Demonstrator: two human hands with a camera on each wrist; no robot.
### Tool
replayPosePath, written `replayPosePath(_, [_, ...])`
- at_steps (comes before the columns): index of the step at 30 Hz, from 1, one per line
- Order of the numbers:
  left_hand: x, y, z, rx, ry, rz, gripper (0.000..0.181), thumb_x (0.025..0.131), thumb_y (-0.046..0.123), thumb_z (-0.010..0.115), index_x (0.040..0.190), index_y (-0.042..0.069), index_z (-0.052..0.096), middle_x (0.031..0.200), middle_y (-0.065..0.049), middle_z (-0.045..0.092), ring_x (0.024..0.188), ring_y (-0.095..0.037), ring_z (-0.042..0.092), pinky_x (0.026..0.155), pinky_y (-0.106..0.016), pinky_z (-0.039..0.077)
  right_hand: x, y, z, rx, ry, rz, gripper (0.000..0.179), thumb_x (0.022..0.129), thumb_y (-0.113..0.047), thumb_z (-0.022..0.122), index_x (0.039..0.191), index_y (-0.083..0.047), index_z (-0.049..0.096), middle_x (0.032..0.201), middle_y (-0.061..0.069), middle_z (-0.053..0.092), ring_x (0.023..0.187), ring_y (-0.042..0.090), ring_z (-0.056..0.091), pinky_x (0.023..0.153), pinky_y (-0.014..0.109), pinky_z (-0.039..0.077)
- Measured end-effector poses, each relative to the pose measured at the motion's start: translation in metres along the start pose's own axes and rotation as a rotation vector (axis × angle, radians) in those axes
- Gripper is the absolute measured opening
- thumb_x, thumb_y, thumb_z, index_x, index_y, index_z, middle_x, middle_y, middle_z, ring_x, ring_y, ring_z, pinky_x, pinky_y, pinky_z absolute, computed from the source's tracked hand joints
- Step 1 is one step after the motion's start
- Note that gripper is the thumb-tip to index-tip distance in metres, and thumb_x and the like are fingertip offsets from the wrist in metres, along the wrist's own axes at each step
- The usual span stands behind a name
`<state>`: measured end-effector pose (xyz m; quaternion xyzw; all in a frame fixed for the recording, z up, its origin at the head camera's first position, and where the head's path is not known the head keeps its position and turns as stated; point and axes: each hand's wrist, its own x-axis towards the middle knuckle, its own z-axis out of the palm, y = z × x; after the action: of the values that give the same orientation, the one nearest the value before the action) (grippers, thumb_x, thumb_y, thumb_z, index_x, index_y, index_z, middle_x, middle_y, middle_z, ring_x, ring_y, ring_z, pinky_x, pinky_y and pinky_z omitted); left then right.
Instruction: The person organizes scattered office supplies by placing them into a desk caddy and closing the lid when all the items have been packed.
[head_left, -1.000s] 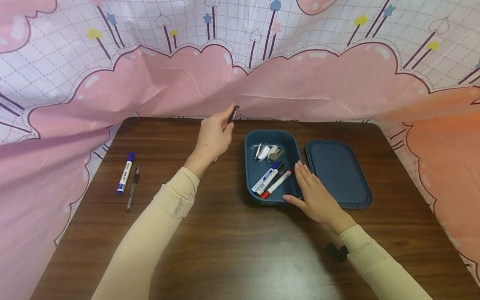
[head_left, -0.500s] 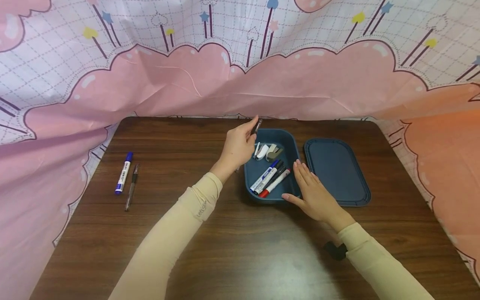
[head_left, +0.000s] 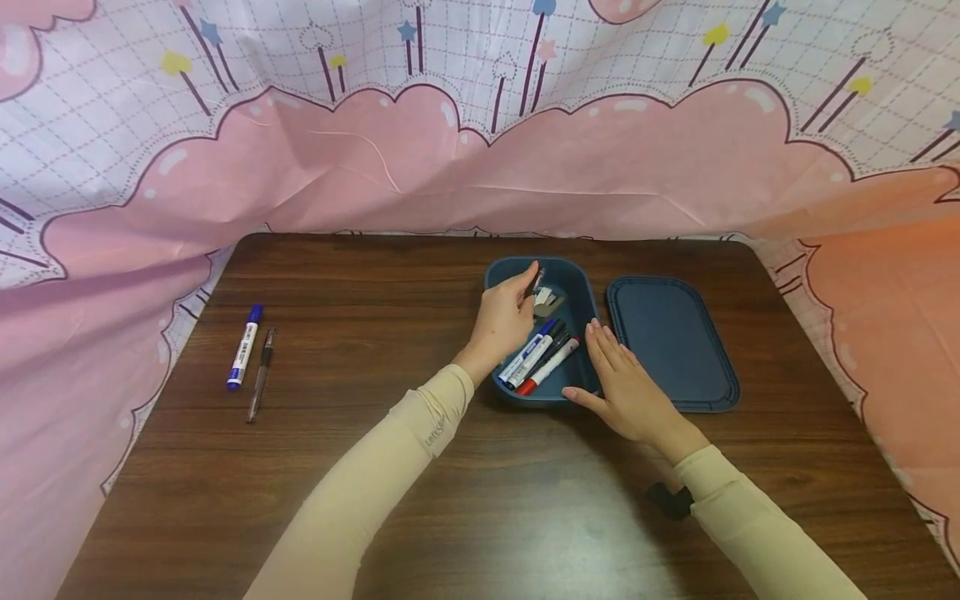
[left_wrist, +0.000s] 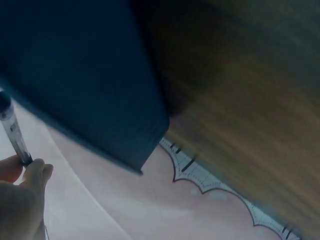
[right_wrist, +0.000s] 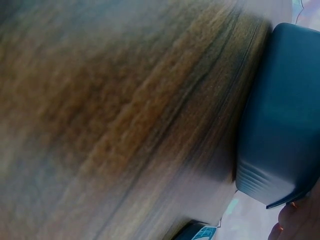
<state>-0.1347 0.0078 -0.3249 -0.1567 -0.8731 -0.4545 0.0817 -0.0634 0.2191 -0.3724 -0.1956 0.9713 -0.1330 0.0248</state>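
My left hand (head_left: pixel 504 321) is above the left part of a dark blue box (head_left: pixel 555 401), pinching a pen (left_wrist: pixel 16 137) between thumb and fingers. In the left wrist view the pen has a clear barrel and a dark end, and stands past the box's rim. Against the box's right side rests my right hand (head_left: pixel 628 392), its fingers straight. Inside the box lie several markers (head_left: pixel 534 358) with blue, black and red caps. Behind them is a small olive-grey object (head_left: pixel 549 305) like a mini stapler, partly hidden by the left hand.
A dark blue lid (head_left: pixel 675 342) lies flat right of the box. Far left on the brown wooden table (head_left: pixel 360 283) are a blue-capped marker (head_left: pixel 244 348) and a clear pen (head_left: pixel 260 377). A patterned pink and white cloth (head_left: pixel 600 167) hangs behind the table.
My left hand has carried the pen rightward and toward me, from left of the box to over it, covering the white object inside. My right hand stays at the box's side.
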Motion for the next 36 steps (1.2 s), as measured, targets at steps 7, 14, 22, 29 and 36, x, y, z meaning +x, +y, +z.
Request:
replayPosePath(7, [-0.004,-0.008,0.009,0.043,-0.010,0.019,0.048,0.089,0.004,0.052,0.136,0.012,0.045,0.100,-0.010,0.065,0.067,-0.013,0.047,0.062,-0.019,0.042,-0.001,-0.001,0.000,-0.015,-0.004,-0.009,0.092,0.085,-0.063,0.043,0.148,-0.010,0.000,0.155,0.006,-0.004,0.144,0.027,0.001,0.111,0.055,0.017])
replayPosePath(14, [-0.007,-0.010,0.016,0.094,-0.040,0.018,0.048,0.088,0.003,0.052,0.135,0.011,0.046,0.089,-0.007,0.065,0.068,-0.013,0.048,0.067,-0.023,0.044,-0.001,-0.001,0.000,-0.009,-0.008,-0.014,0.092,0.085,-0.062,0.044,0.147,-0.010,-0.001,0.155,0.006,-0.006,0.144,0.025,-0.001,0.112,0.054,0.016])
replayPosePath(22, [-0.010,-0.015,0.025,0.115,-0.094,0.015,0.048,0.087,0.002,0.053,0.134,0.011,0.048,0.128,-0.008,0.058,0.104,-0.016,0.061,0.087,-0.028,0.050,0.000,-0.001,0.000,0.003,-0.004,0.001,0.093,0.085,-0.063,0.045,0.147,-0.012,-0.002,0.155,0.004,-0.006,0.144,0.021,-0.004,0.111,0.054,0.017])
replayPosePath(29, [-0.011,-0.021,0.033,0.133,-0.111,0.008,0.047,0.086,0.001,0.054,0.131,0.009,0.050,0.127,-0.008,0.058,0.118,-0.020,0.054,0.097,-0.031,0.045,0.000,-0.001,0.001,0.004,-0.004,-0.007,0.093,0.085,-0.062,0.045,0.148,-0.011,-0.001,0.155,0.005,-0.006,0.144,0.021,-0.004,0.111,0.055,0.017])
replayPosePath(36, [-0.010,-0.021,0.036,0.169,-0.190,0.001,0.048,0.086,0.001,0.055,0.132,0.009,0.049,0.128,-0.009,0.057,0.114,-0.019,0.057,0.093,-0.030,0.048,0.000,0.000,0.001,-0.004,-0.002,-0.003,0.093,0.085,-0.062,0.045,0.147,-0.012,-0.002,0.156,0.005,-0.005,0.144,0.020,-0.005,0.112,0.054,0.017])
